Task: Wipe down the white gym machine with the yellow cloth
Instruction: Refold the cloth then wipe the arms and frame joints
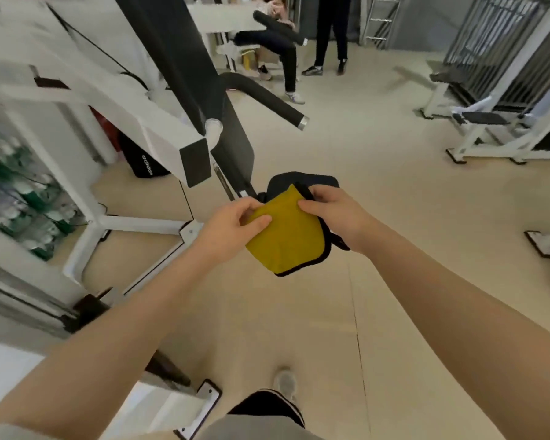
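Observation:
A folded yellow cloth (286, 236) with a dark border hangs in the air at the centre of the view, above the floor. My left hand (232, 222) pinches its upper left edge between thumb and fingers. My right hand (331, 211) grips its upper right corner. The white gym machine (118, 109) fills the left side, with a white square beam ending in a black cap just up and left of my hands. Its black padded back and black foam-covered handle (267, 96) rise behind the cloth. Neither hand touches the machine.
A small black seat pad (302, 181) shows just behind the cloth. The machine's white floor frame (134, 223) spreads across the left. A black bag (146, 165) lies under the beam. Another white machine (496, 128) stands at the right. Two people are at the back.

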